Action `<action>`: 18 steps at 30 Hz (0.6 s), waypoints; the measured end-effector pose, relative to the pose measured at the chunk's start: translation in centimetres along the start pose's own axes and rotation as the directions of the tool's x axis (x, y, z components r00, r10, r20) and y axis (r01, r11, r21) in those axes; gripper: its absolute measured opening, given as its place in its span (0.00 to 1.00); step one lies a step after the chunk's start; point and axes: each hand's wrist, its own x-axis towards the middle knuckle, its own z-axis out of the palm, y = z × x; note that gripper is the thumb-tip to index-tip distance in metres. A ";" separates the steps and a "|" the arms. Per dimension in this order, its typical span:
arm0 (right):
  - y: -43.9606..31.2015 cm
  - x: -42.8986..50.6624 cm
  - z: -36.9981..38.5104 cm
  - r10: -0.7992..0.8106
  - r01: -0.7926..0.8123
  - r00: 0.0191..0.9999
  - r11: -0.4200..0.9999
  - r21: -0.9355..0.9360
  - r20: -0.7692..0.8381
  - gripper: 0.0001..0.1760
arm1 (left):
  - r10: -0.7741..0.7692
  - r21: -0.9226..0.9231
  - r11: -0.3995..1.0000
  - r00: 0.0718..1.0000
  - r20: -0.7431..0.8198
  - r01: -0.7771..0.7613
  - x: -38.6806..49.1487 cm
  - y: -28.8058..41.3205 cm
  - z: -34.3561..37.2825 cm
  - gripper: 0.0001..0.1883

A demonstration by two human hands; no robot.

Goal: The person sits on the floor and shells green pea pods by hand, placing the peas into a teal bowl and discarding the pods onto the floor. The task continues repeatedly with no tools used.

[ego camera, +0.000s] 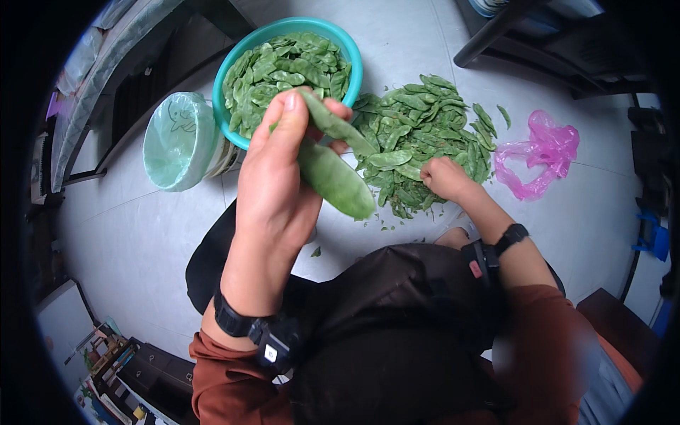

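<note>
My left hand (281, 164) is raised close to the camera, its fingers closed around flat green bean pods (337, 178). At least two pods stick out to the right between thumb and fingers. Lower down, my right hand (445, 178) rests with curled fingers at the near right side of a heap of flat pods (419, 127) on the floor. One pale pod lies by its fingertips; whether they pinch it I cannot tell. Behind my left hand stands a teal plastic basin (354, 48), filled with similar pods and partly hidden by that hand.
A bin with a pale green plastic liner (175, 143) stands left of the basin. On the grey tiled floor (133, 228), a crumpled pink plastic bag (547, 146) lies right of the heap. Dark furniture legs (494, 34) rise at the upper right. Green scraps lie near my feet.
</note>
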 end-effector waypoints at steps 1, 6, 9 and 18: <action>0.6 1.4 1.6 -0.009 0.014 0.996 0.998 0.061 -0.084 0.07 | -0.048 -0.061 0.997 0.998 -0.048 0.045 0.0 0.0 -0.1 0.11; 2.1 7.8 7.5 0.046 -0.019 0.956 0.995 0.095 -0.288 0.14 | -0.140 -0.210 0.971 0.982 -0.128 0.111 0.4 0.3 -1.0 0.15; 2.4 9.8 9.7 0.007 -0.034 0.947 0.996 -0.079 -0.322 0.19 | -0.184 -0.174 0.973 0.967 -0.175 0.153 1.1 0.3 -1.8 0.12; 2.8 7.7 0.7 -0.102 -0.213 0.965 0.234 0.949 0.242 0.06 | -0.270 -0.211 0.949 0.951 -0.153 0.236 0.9 -0.5 -1.8 0.12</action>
